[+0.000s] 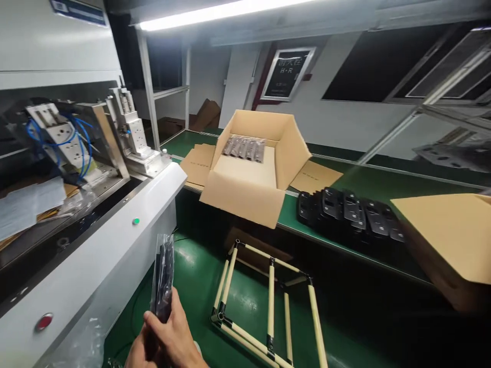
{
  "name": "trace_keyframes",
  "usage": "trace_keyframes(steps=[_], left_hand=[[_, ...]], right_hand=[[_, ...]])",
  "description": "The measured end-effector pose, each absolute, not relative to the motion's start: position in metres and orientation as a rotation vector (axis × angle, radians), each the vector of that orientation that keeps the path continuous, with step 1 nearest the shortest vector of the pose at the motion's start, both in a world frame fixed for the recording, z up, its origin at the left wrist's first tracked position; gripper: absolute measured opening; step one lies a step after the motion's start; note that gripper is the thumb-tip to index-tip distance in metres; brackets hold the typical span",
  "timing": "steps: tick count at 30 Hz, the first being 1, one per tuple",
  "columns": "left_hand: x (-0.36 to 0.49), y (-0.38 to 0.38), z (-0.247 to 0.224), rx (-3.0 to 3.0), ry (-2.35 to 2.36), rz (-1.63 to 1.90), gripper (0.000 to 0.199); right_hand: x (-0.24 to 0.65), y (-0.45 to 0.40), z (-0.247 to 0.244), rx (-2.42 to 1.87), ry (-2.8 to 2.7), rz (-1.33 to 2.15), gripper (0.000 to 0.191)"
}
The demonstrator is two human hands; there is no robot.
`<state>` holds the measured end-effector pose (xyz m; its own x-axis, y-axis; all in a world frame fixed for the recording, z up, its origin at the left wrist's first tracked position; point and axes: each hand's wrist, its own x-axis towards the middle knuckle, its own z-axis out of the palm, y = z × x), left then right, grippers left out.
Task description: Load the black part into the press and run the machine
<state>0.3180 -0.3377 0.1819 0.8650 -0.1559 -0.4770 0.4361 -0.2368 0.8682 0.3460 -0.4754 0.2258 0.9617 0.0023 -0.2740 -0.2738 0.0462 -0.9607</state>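
Observation:
Upright above the green floor is a bundle of dark parts in clear plastic (164, 273), held at its lower end. My right hand (177, 335) wraps round the bundle from the right, its fingers closed on it. Lower and to the left, my left hand (141, 350) is closed against the bundle's bottom, partly hidden behind my right hand. Beyond them an open cardboard box (245, 197) rests on the green bench. Inside it, several plastic-wrapped dark packs (244, 148) lie in a row at the back left.
A machine with a white front (95, 271) fills the left side. On the floor stands a pale tube frame (271, 301). Stacked black parts (351, 209) lie on the bench (368, 176), right of the box. Another cardboard box (452, 235) is at the far right.

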Motion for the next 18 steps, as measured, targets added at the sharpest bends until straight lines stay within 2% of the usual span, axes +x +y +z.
trace_keyframes(steps=[2, 4, 8, 11, 15, 18], left_hand=[[0.334, -0.378, 0.189, 1.671, 0.054, -0.609, 0.077], [0.353, -0.41, 0.199, 1.573, -0.096, -0.662, 0.081], [0.392, -0.458, 0.211, 1.417, -0.263, -0.801, 0.067], [0.42, -0.484, 0.19, 1.372, -0.292, -0.868, 0.066], [0.472, -0.508, 0.133, 1.387, -0.256, -1.077, 0.079], [0.532, -0.52, 0.11, 1.437, -0.322, -1.115, 0.09]], right_hand=[[0.356, -0.505, 0.239, -1.563, 0.395, 0.09, 0.04], [0.372, -0.533, 0.253, -1.611, 0.537, 0.002, 0.033], [0.407, -0.586, 0.277, -1.69, 0.696, -0.089, 0.031], [0.437, -0.624, 0.289, -1.7, 0.764, -0.156, 0.047], [0.489, -0.678, 0.298, -1.728, 0.848, -0.267, 0.076], [0.539, -0.72, 0.307, -1.796, 0.935, -0.333, 0.081]])
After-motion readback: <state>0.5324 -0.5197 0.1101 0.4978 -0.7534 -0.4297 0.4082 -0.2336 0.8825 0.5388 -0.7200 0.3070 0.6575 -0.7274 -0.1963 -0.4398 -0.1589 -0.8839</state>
